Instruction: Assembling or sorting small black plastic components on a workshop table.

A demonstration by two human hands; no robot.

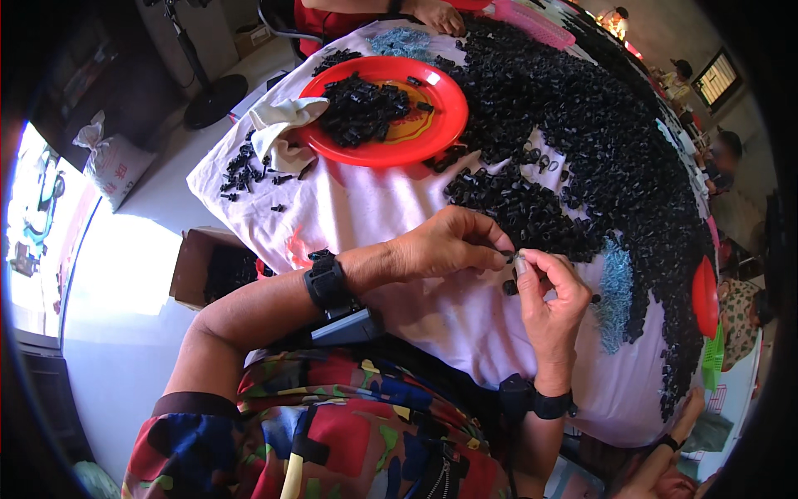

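Note:
My left hand [457,241] and my right hand [552,301] meet fingertip to fingertip over the near part of the cloth-covered table. A small black ring-like piece [509,258] is pinched in my left thumb and forefinger. My right thumb and forefinger are pressed together against it; whatever tiny thing they hold is too small to make out. Just below the fingertips a loose black piece [509,287] lies on the cloth. Beyond my hands spreads a large heap of small black parts [532,91]. To the right of my right hand lies a pile of thin bluish metal pieces [615,295].
A red plate [449,125] with black pieces stands at the back left, a white glove [283,125] over its edge. Another bluish pile [399,41] lies behind it. A cardboard box [195,270] stands left of the table. Other people sit around the table.

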